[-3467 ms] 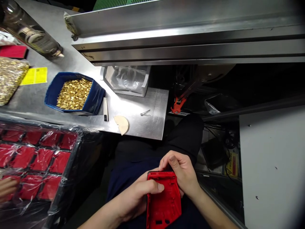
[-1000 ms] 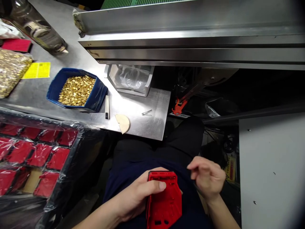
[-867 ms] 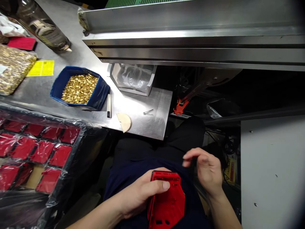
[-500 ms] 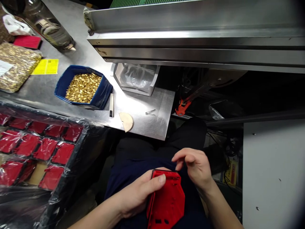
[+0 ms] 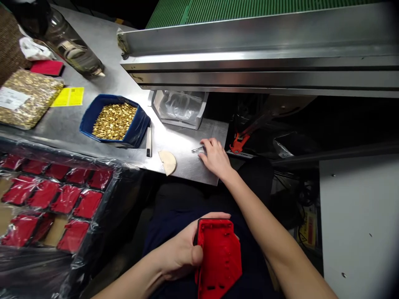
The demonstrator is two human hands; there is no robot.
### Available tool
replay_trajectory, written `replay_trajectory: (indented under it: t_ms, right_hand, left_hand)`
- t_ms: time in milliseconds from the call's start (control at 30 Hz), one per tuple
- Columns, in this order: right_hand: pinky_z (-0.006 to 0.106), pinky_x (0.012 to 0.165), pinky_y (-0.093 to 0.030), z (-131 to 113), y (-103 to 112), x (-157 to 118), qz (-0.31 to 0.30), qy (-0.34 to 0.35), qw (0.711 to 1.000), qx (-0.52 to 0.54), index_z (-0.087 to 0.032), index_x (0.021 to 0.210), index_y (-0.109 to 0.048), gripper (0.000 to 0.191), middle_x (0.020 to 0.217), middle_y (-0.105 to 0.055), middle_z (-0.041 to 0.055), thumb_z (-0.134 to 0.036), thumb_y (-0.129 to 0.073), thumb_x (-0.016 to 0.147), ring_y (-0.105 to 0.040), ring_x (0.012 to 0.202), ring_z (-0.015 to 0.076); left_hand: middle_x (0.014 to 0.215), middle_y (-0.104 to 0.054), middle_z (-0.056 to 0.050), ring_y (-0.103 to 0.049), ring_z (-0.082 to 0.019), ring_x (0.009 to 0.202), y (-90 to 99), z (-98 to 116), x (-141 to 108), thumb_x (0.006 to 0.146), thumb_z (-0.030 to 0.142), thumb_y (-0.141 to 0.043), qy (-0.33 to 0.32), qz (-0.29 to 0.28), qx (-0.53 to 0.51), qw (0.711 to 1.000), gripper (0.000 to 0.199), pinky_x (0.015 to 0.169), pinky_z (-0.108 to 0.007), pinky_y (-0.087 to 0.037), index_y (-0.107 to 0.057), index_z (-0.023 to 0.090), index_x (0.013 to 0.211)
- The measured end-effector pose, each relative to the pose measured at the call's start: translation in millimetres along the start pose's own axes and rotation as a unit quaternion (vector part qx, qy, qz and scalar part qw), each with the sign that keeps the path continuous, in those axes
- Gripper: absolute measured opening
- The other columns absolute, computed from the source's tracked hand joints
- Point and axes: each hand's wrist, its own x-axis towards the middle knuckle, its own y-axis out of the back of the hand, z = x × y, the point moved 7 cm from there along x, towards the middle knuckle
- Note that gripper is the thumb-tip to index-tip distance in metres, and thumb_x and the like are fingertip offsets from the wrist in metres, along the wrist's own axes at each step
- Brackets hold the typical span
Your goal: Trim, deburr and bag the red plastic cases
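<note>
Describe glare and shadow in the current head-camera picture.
Head view: glare whitens the steel tabletop near the grey bin; head view: highlights cross the plastic film; head view: deep shadow lies beneath the metal rail, while the red casing in the left hand shows clearly.

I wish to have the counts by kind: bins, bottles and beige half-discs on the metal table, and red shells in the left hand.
Bins: 2 (blue bin, grey bin)
Bottle: 1
Beige half-disc: 1
Red shell in left hand: 1
Total: 5
</note>
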Motion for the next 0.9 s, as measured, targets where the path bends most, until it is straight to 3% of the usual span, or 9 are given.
replay_trajectory:
  t_ms: [133,233,333,467,533,600,700,900]
  right_hand:
    - [0.044,0.101,-0.044,-3,-9,3,-0.019,0.01,0.999,-0.029,-0.021,0.114,-0.062,0.019,0.122,-0.064,0.0133,-0.028,-0.058,0.097,-0.056,0.118,0.0316]
    - [0.034,0.08,-0.048,3,-11,-26,-0.042,-0.005,0.999,-0.028,-0.021,0.117,-0.057,0.022,0.107,-0.069,0.0083,-0.035,-0.052,0.101,-0.063,0.096,0.0244]
    - [0.029,0.064,-0.041,10,-10,-58,-0.078,-0.025,0.996,-0.029,-0.022,0.108,-0.06,0.015,0.092,-0.069,0.0029,-0.031,-0.055,0.098,-0.062,0.075,0.0188]
    - [0.026,0.063,-0.046,9,22,-98,-0.081,-0.081,0.989,0.09,-0.023,0.109,-0.061,0.019,0.082,-0.065,-0.0014,-0.038,-0.055,0.1,-0.06,0.068,0.0146]
    - [0.025,0.066,-0.049,-4,50,-119,-0.076,-0.092,0.973,0.199,-0.024,0.114,-0.063,0.024,0.089,-0.067,0.0001,-0.044,-0.056,0.101,-0.062,0.074,0.0147]
    - [0.025,0.067,-0.05,-25,76,-140,-0.103,-0.067,0.963,0.242,-0.027,0.114,-0.066,0.021,0.091,-0.067,-0.0004,-0.042,-0.06,0.1,-0.062,0.077,0.014]
    - [0.024,0.062,-0.046,-57,98,-166,-0.159,0.007,0.964,0.212,-0.03,0.117,-0.067,0.018,0.083,-0.06,-0.0032,-0.031,-0.063,0.099,-0.057,0.07,0.0115]
    - [0.028,0.065,-0.048,-75,98,-179,-0.134,0.091,0.979,0.126,-0.022,0.116,-0.063,0.018,0.09,-0.064,0.0015,-0.018,-0.058,0.1,-0.061,0.079,0.0157]
  left_hand:
    - [0.134,-0.067,-0.021,-0.067,-0.047,0.122,0.3,3,-6,0.056,0.063,-0.094,-0.03,-0.022,-0.046,0.998,0.111,0.103,-0.056,-0.051,-0.049,0.024,0.15]
    - [0.134,-0.067,-0.02,-0.067,-0.046,0.121,2.9,4,-7,0.059,0.062,-0.093,-0.056,-0.035,-0.074,0.995,0.108,0.101,-0.053,-0.053,-0.05,0.024,0.15]
    - [0.134,-0.067,-0.02,-0.067,-0.047,0.121,6.5,3,-6,0.06,0.063,-0.092,-0.065,-0.035,-0.084,0.994,0.108,0.102,-0.055,-0.052,-0.049,0.024,0.151]
    - [0.136,-0.065,-0.021,-0.066,-0.047,0.122,10.2,0,-6,0.057,0.066,-0.092,-0.043,0.009,-0.06,0.997,0.112,0.103,-0.059,-0.05,-0.048,0.025,0.151]
    - [0.135,-0.066,-0.021,-0.066,-0.043,0.122,9.9,1,-4,0.057,0.067,-0.091,-0.034,0.039,-0.03,0.998,0.111,0.105,-0.057,-0.049,-0.048,0.024,0.15]
    - [0.135,-0.065,-0.02,-0.064,-0.038,0.124,5.5,5,-1,0.059,0.067,-0.091,-0.038,0.048,0.006,0.998,0.107,0.107,-0.051,-0.047,-0.051,0.022,0.147]
    - [0.139,-0.062,-0.017,-0.061,-0.035,0.128,-5.2,12,6,0.065,0.065,-0.089,-0.048,0.026,0.043,0.998,0.094,0.108,-0.043,-0.046,-0.055,0.021,0.142]
    - [0.138,-0.062,-0.014,-0.06,-0.034,0.13,-7.6,11,9,0.071,0.064,-0.086,-0.037,0.017,0.082,0.996,0.089,0.111,-0.045,-0.043,-0.052,0.024,0.143]
